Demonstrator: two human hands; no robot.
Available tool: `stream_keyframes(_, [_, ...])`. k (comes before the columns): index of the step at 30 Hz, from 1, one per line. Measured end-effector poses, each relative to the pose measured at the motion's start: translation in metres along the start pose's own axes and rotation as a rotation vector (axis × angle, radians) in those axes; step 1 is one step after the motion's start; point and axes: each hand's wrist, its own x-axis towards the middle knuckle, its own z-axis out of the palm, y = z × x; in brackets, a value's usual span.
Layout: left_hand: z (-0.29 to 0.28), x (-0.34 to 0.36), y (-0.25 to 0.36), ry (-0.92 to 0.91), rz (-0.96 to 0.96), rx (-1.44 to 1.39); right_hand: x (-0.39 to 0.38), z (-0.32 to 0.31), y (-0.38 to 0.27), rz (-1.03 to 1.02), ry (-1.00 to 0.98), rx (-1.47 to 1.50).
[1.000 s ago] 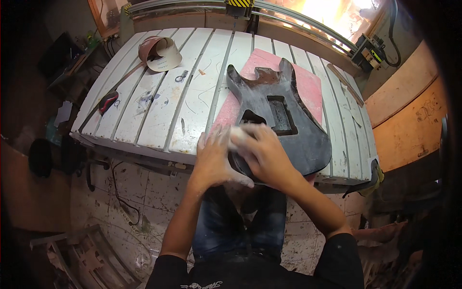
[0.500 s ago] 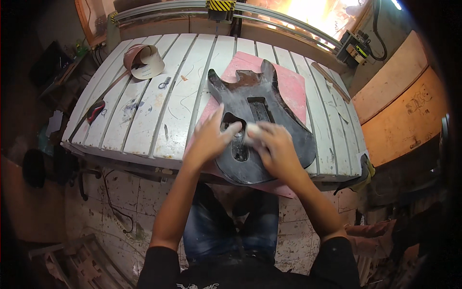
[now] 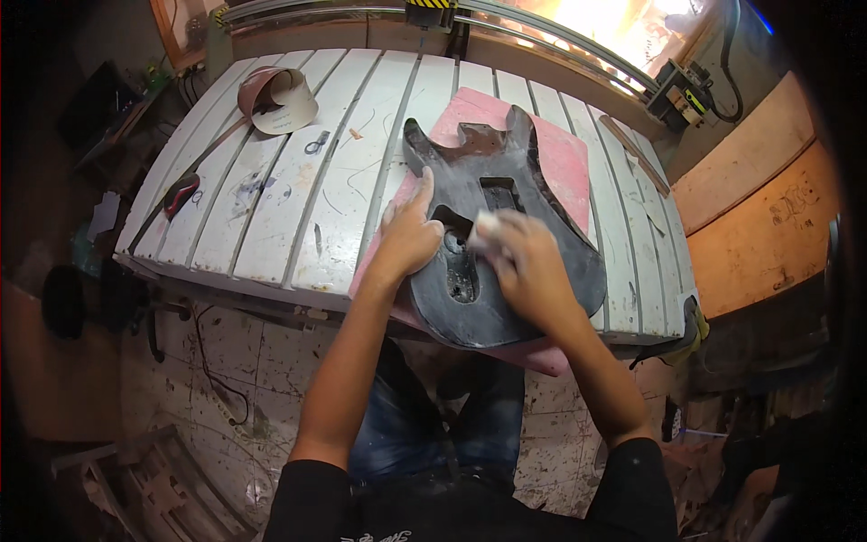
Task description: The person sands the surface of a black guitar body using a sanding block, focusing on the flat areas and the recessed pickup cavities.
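Observation:
A dark electric guitar body (image 3: 465, 323), dulled by pale dust, lies flat with its horns pointing away from me. My left hand (image 3: 411, 233) grips its left edge at the waist, thumb lying by the curved cavity and fingers partly hidden along the side. Over the middle of the body, my right hand (image 3: 524, 262) is closed on a small whitish pad (image 3: 486, 224), blurred by motion. The pad is beside the upper end of the cavity; whether it touches the surface I cannot tell. Beneath the body is a pink sheet (image 3: 564, 172).
The white slatted table (image 3: 271, 212) carries a curled roll of abrasive paper (image 3: 293, 107), a tool with a red-and-black handle (image 3: 181, 194) and a small dark ring (image 3: 316, 143). A wooden strip (image 3: 635, 154) lies at right. A metal rail (image 3: 542, 38) spans the far side.
My left hand has shifted from over the cavity's edge to the body's left side. My right hand still holds the pad near the cavity. The whole view has tilted slightly.

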Motion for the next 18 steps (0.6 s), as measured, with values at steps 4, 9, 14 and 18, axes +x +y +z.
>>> stream_keyframes(4, [-0.003, -0.004, -0.004, 0.038, -0.038, 0.052, -0.028, -0.01, -0.026, -0.048, -0.062, 0.065])
stream_keyframes(9, [0.006, 0.001, 0.003, 0.035, 0.022, -0.017, 0.017, 0.01, 0.023, 0.034, 0.093, -0.094])
stream_keyframes(14, [-0.002, -0.003, -0.002, 0.032, -0.054, 0.047, -0.024, -0.005, -0.024, -0.055, -0.073, 0.003])
stream_keyframes(18, [0.002, -0.002, 0.007, 0.043, -0.003, -0.026, 0.012, 0.005, 0.005, 0.059, 0.011, -0.096])
